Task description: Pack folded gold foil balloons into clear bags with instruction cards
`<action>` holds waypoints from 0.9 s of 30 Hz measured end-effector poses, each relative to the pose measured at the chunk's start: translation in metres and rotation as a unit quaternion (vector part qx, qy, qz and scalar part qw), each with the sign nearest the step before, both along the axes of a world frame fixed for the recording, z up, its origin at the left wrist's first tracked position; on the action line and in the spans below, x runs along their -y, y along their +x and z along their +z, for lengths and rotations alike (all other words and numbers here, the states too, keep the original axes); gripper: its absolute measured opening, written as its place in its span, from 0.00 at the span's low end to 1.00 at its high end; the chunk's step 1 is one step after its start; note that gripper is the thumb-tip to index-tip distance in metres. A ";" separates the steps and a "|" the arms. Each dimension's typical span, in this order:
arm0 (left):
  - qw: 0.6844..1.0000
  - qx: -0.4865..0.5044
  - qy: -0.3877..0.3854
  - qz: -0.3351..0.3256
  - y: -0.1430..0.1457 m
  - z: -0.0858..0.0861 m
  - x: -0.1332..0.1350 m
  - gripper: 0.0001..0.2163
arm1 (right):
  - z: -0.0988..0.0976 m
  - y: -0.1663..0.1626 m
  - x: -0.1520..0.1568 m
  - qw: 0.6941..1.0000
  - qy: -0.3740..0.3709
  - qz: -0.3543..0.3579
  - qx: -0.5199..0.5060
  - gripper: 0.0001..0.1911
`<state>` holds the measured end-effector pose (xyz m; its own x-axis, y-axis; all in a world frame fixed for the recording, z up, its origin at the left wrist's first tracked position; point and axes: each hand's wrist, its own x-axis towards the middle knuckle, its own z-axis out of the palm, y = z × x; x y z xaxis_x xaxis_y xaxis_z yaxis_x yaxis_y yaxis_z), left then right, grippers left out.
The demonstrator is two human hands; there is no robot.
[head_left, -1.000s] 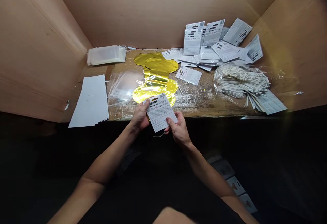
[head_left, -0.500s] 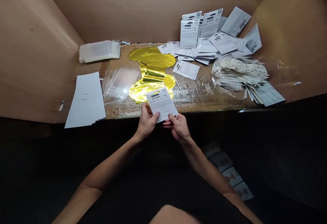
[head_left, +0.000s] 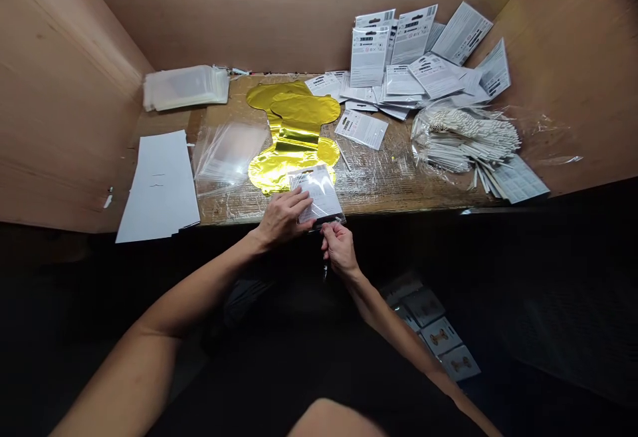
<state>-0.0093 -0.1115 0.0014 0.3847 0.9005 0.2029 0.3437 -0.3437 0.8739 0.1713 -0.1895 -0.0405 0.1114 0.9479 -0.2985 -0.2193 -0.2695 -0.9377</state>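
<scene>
A white printed card in a clear plastic bag [head_left: 326, 199] lies at the table's front edge, its lower end jutting slightly past it. My left hand [head_left: 284, 216] rests on its left side with the fingers stretched flat across it. Just below the bag's near edge, my right hand [head_left: 340, 249] is closed in a pinch on a thin clear plastic strip [head_left: 325, 269], whose end hangs below the fingers. Whether the strip still joins the bag I cannot tell. Gold foil balloons [head_left: 294, 137], flat and folded, lie behind the bag, partly under its far end.
Clear bags [head_left: 232, 151] and a stack of white cards [head_left: 158, 184] lie left; more clear sleeves [head_left: 187, 86] sit behind. At right are packed cards [head_left: 369, 58] in a pile and a bag of white sticks [head_left: 466, 135]. Several packages [head_left: 441, 336] lie below the table, at right.
The bagged card went from being held in both hands to lying on the table edge. My left hand moved on top of it, fingers flattened. My right hand closed on the clear strip.
</scene>
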 end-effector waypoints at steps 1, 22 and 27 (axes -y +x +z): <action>1.000 -0.014 0.010 0.000 0.001 -0.001 -0.005 0.14 | 0.003 0.003 -0.001 1.000 -0.002 0.006 0.020 0.31; 0.991 -0.097 0.076 -0.054 -0.014 -0.009 -0.074 0.09 | 0.094 0.019 -0.080 0.641 0.219 0.375 0.633 0.17; 0.987 -0.124 0.081 -0.060 -0.015 -0.007 -0.074 0.10 | 0.084 0.004 -0.095 0.597 0.280 0.353 0.663 0.15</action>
